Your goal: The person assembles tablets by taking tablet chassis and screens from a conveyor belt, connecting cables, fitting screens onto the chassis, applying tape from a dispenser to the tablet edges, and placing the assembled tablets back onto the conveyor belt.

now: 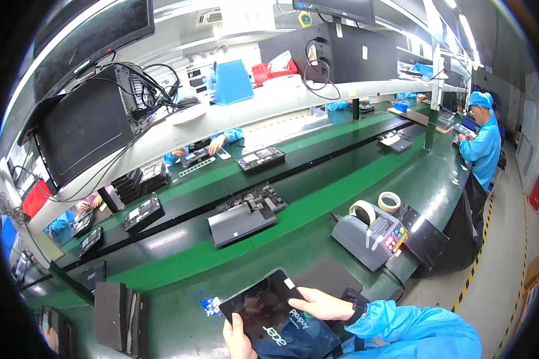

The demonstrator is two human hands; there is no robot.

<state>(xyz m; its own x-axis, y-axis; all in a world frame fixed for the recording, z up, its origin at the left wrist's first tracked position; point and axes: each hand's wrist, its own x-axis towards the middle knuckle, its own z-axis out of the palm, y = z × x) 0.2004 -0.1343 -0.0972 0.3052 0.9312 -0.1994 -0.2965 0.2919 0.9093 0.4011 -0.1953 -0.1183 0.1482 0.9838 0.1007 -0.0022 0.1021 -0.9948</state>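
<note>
The green bench [167,297] was the largest item, running from the foreground toward the far right. A co-worker [487,143] in blue cap and gown stood at its far right side. A black plastic bag [455,233] hung at the bench's right edge, near the co-worker.

An opened laptop assembly [242,225] lay on the bench, beyond the person's hands. Dark foam slabs [110,314] stood at the near left. A grey tape dispenser [365,237] with coloured buttons was positioned to the right, a flat black panel [432,243] just beside it. A dark sheet [326,275] lay between the dispenser and the tablet.

The black tablet [275,311] was at the near centre, tilted, screen up, showing white lettering. Whether its lower edge touched the bench could not be determined. The left hand [238,339] grasped its lower left edge, thumb on the face; the right hand [323,303] gripped the upper right edge.

A loose tape roll [390,209] sat just behind the dispenser. A dark wristwatch [358,305] was on the right wrist. A white tag [289,283] marked the tablet's upper corner. Small blue and white bits [210,307] lay beside its left corner.
</note>
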